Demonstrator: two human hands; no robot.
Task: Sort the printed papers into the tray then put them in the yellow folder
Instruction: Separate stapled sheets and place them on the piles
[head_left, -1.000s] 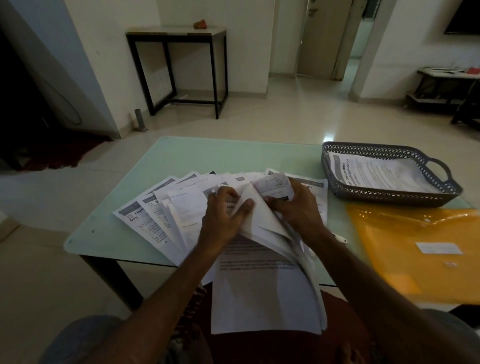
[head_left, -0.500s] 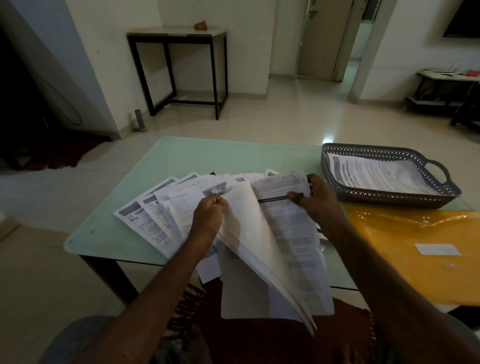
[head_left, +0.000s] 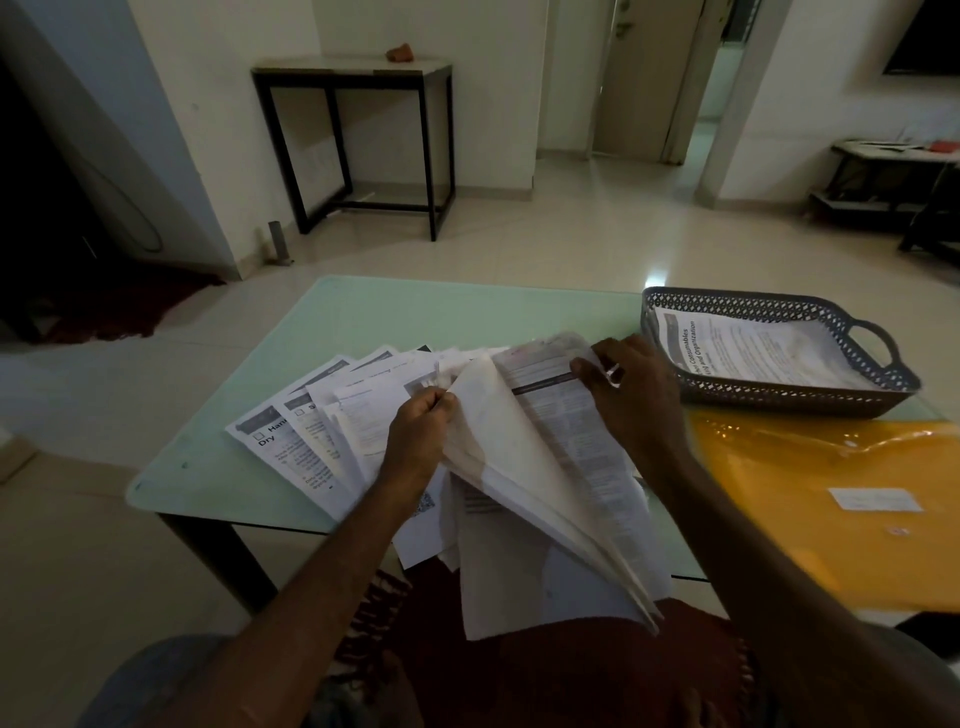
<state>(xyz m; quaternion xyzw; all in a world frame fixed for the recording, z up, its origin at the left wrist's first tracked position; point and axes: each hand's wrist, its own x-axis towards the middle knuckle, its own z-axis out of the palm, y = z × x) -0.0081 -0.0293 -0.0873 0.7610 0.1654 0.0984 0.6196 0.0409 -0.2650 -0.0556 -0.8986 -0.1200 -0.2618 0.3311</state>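
Nearest the camera, a red cloth (head_left: 571, 675) is seen over the lap, and the lower edges of a lifted sheaf (head_left: 519, 519) are hung out past the near edge of the tabletop (head_left: 415, 312). Over the last second the sheaf has been opened out. The two hands, then close together at its middle, have been drawn apart, and the top sheet (head_left: 566, 431), printed side up, has been peeled away to the right. From this it is judged that one page is being separated for the tray. Sorting is judged to be at an early stage, since most of the printed papers (head_left: 311, 436) are left fanned on the tabletop to the left.

The left hand (head_left: 415, 436) is closed in a pinch grip on the upper corner of the remaining sheets, which are held back. The grip of the right hand (head_left: 634, 395) is clamped on the upper right edge of the top sheet.

Further right, the yellow folder (head_left: 831, 493) is laid flat on the tabletop, with a white label (head_left: 875, 500) on it; whether anything is inside cannot be told. Just beyond it the tray (head_left: 779, 400) is set at the far right corner, and a printed page (head_left: 753, 348) is already laid in it. The right hand is held near the tray's left end, not touching it. Against the far wall a side table (head_left: 353, 73) is seen.
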